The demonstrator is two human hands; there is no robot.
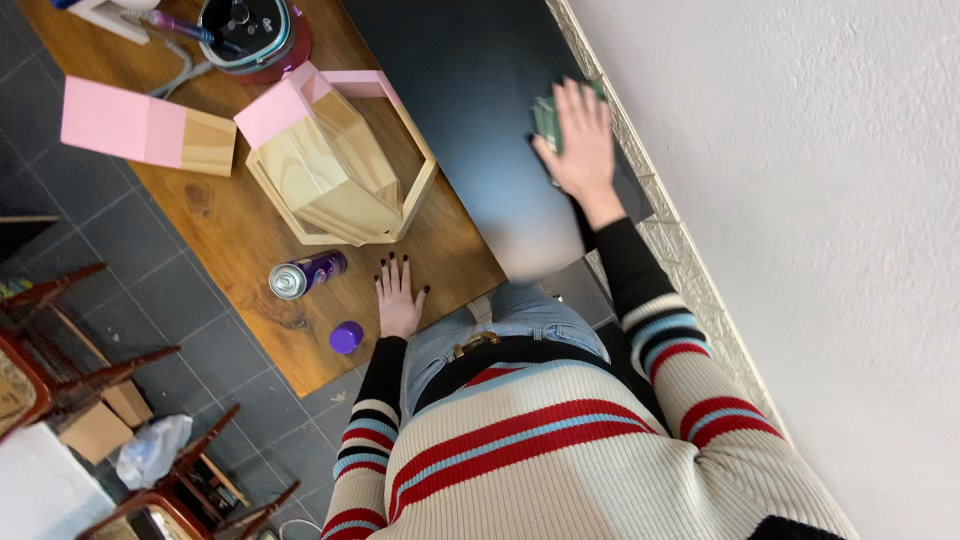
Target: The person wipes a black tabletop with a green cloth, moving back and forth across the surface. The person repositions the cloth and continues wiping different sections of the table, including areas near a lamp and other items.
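- A pink and bare-wood block (150, 130) is seen lying on the wooden tabletop (230, 230), well to the left of the left hand and farther from the body.
- A purple spray can (306, 274) is laid on its side just to the left of the left hand, with its purple cap (346, 337) standing apart, near the wrist on the same side.
- The left hand (400, 297) is pressed flat on the tabletop near its edge, fingers spread wide; nothing is held in it.
- A hexagonal wooden frame (345, 165) with a pink panel is set just beyond the fingertips of the left hand.
- A black panel (470, 100) is spread between the two hands, under the right palm.
- The right hand (578, 145) is laid flat with fingers extended over a green cloth (546, 118), which is pressed against the black panel; the cloth shows at the left of the fingers.
- A white wall (800, 200) is found just to the right of the right hand.
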